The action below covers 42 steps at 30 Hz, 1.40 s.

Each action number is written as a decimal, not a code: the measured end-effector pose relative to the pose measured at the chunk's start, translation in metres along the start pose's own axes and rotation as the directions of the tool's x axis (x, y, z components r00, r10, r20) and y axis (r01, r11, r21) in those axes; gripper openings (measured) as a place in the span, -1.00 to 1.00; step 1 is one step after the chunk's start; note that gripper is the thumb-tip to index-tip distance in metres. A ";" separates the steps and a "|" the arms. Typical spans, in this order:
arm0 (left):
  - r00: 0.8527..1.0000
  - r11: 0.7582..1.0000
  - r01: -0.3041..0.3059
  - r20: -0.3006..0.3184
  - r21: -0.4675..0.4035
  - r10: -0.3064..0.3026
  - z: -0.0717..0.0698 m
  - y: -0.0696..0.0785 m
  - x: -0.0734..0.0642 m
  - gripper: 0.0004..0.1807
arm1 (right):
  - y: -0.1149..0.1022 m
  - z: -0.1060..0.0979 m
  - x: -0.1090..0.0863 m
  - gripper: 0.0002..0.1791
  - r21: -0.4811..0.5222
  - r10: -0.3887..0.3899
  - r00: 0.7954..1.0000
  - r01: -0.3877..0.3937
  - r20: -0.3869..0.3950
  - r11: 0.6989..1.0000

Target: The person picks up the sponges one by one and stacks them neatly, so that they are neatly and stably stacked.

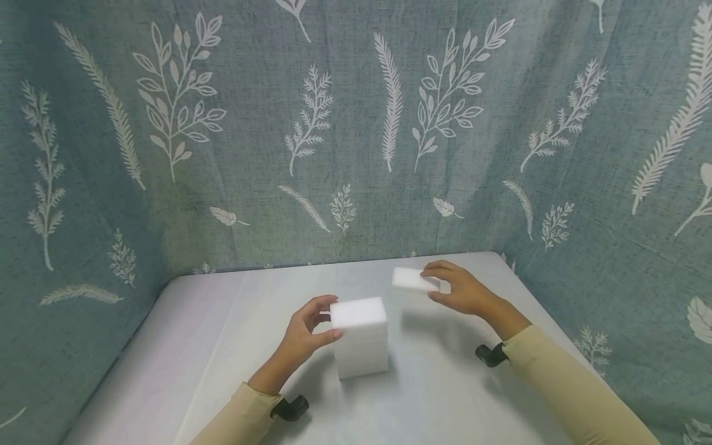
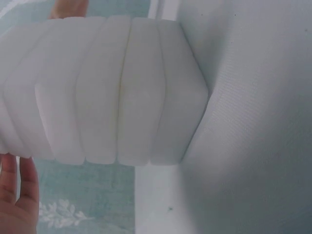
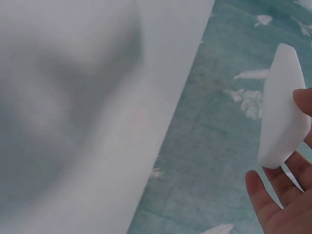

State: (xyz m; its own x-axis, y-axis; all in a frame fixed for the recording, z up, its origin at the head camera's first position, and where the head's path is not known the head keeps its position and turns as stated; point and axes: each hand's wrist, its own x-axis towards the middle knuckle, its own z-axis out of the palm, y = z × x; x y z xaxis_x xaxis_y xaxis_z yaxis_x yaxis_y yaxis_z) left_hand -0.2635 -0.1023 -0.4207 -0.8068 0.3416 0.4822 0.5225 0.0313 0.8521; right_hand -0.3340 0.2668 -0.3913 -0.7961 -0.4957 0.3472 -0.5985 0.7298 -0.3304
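Observation:
Several white sponge-like blocks form an upright stack [image 1: 361, 346] on the table. My left hand [image 1: 306, 329] grips the top of this stack from the left, thumb on the near side and fingers on the far side. The seams between the blocks show in the left wrist view, where part of the stack [image 2: 102, 92] runs out of frame. To the right and farther back, my right hand [image 1: 460, 289] pinches a single white sponge block [image 1: 409, 279] above the table. Its thumb lies across one face of the block [image 3: 282, 112] in the right wrist view.
The white table [image 1: 267, 290] has rounded far corners. Green-blue curtain [image 1: 356, 142] with pale leaf prints hangs behind it and on both sides. Dark wrist-worn devices sit at the left sleeve [image 1: 236, 417] and the right sleeve [image 1: 562, 371].

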 end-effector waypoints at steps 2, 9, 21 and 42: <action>1.000 1.000 0.008 -0.001 0.009 -0.008 0.000 0.001 -0.001 -0.39 | -0.006 -0.003 0.001 -0.52 0.015 -0.031 1.000 0.031 0.000 0.999; 1.000 1.000 0.013 0.001 0.025 -0.013 0.000 0.000 -0.001 -0.39 | -0.020 -0.010 0.006 -0.53 0.068 -0.100 0.995 0.100 -0.007 0.993; 1.000 1.000 0.015 -0.004 0.021 -0.015 -0.002 -0.001 -0.002 -0.36 | -0.044 -0.014 0.011 -0.55 0.202 -0.168 0.986 0.168 -0.017 0.965; 1.000 1.000 -0.017 -0.021 -0.013 0.017 -0.004 -0.024 0.000 -0.40 | -0.080 0.003 0.017 -0.59 0.283 -0.335 0.940 0.337 -0.058 0.898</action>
State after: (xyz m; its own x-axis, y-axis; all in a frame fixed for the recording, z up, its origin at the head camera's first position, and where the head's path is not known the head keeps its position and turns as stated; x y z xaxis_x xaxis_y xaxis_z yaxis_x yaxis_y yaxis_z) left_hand -0.2770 -0.1070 -0.4407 -0.8032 0.3225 0.5009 0.5328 0.0130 0.8461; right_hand -0.2999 0.1989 -0.3620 -0.5429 -0.6833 0.4882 -0.8312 0.3545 -0.4282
